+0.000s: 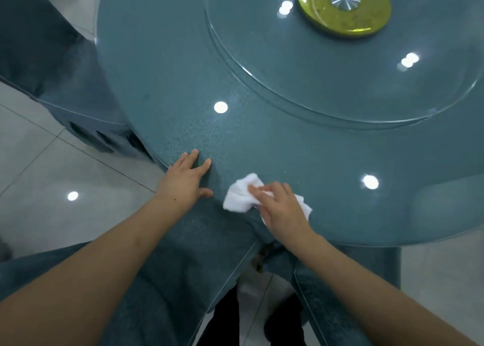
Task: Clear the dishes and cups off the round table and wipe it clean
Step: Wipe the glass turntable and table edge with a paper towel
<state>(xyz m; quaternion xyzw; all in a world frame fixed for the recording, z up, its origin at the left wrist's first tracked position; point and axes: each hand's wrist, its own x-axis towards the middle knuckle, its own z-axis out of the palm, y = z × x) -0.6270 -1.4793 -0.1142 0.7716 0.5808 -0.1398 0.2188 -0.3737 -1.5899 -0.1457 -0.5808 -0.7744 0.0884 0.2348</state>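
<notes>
The round table has a glossy teal top under glass and bears no dishes or cups in view. My right hand presses a crumpled white cloth flat on the table near its front edge, fingers spread over it. My left hand rests flat on the table edge just left of the cloth, fingers straight. A glass turntable with a yellow-green hub sits at the table's middle, far from both hands.
Teal-covered chairs stand at the left and close below me. White tiled floor shows to the left and right of the table. Ceiling lights reflect as bright spots on the glass.
</notes>
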